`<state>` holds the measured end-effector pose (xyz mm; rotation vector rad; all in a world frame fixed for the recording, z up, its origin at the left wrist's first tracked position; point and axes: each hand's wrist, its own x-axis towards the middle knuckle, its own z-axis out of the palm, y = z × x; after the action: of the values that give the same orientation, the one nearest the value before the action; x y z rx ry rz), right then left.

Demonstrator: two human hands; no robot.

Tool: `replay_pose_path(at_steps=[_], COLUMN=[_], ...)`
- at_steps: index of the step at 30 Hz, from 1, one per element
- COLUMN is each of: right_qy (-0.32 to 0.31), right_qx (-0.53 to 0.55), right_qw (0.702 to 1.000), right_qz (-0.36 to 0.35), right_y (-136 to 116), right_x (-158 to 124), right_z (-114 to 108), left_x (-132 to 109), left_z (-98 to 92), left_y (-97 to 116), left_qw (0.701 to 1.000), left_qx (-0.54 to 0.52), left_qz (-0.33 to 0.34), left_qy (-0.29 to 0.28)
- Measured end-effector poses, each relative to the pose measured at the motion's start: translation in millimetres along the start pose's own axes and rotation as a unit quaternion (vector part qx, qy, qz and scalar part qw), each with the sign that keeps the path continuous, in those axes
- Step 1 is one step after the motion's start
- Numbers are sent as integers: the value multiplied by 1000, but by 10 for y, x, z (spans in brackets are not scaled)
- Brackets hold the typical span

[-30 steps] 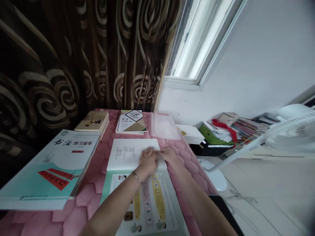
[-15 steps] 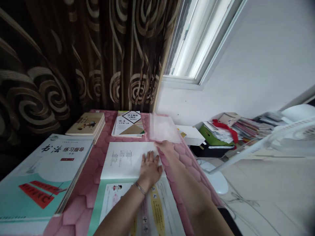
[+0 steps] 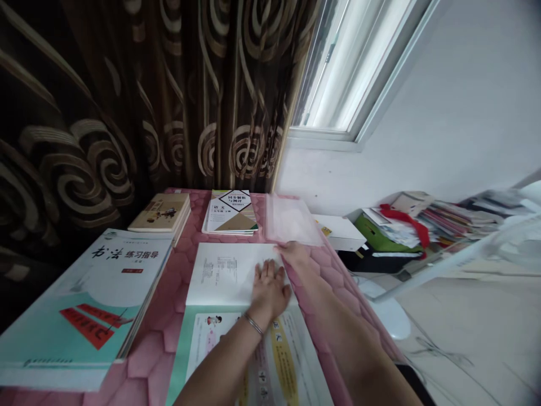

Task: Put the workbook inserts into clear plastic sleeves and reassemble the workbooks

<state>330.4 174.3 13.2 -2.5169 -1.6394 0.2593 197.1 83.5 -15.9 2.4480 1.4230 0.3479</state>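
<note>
An open workbook lies in front of me, its upper page mostly white and its lower page printed in green and yellow. My left hand, with a bracelet at the wrist, is pressed flat near the right side of the upper page, fingers spread. At that page's top right corner my right hand has its fingers closed on the edge of the workbook. Just beyond the right hand is a stack of clear plastic book covers. A smaller stack of white textbooks sits past the workbook's top edge.
On the left, a pile of calligraphy workbooks stands beside brown-covered books. A pink padded cloth covers the table. To the right are a white box, a green bag and a white fan. A patterned curtain hangs behind.
The whole view has shifted slightly, so things appear further right. Both hands keep nearly the same places on the workbook.
</note>
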Motion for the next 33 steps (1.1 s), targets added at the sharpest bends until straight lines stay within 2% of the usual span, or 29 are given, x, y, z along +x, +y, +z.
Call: replay_pose_path(at_steps=[4, 7, 9, 11, 13, 15, 18, 20, 25, 28, 31, 33], right_qy=[-11, -3, 1, 5, 6, 4, 2, 2, 9, 14, -5, -20], right_qx=[26, 36, 37, 37, 37, 39, 41, 46, 75, 112, 218, 250], right_qw=[998, 997, 998, 998, 998, 999, 999, 999, 994, 990, 973, 966], right_qz=[55, 63, 59, 54, 45, 32, 9, -10, -76, -80, -69, -62], right_y=[-140, -176, -176, -167, -154, -137, -107, -80, 160, 534, 990, 1231], right_x=[83, 57, 13, -29, -60, -86, -164, -276, -852, -1372, -1925, -2260], right_z=[11, 17, 21, 23, 22, 19, 9, -10, -83, -34, 137, 277], left_x=[-4, -30, -81, -160, -254, -342, -411, -399, -234, -111, -14, 28], left_z=[-42, -72, -124, -222, -365, -529, -726, -791, -839, -905, -989, -1032], left_y=[16, -10, -109, -311, -611, -955, -1392, -1548, -1562, -1557, -1611, -1642], left_qw=[1000, 1000, 999, 999, 998, 989, 977, 975, 975, 979, 981, 982], left_qx=[2, -2, -7, -5, 15, 44, 86, 93, 110, 101, 95, 98], left_qz=[1, 15, 25, 2, -68, -142, -193, -201, -191, -174, -165, -154], left_qy=[-14, -19, -33, -35, -3, 4, 24, 17, 14, -8, -41, -52])
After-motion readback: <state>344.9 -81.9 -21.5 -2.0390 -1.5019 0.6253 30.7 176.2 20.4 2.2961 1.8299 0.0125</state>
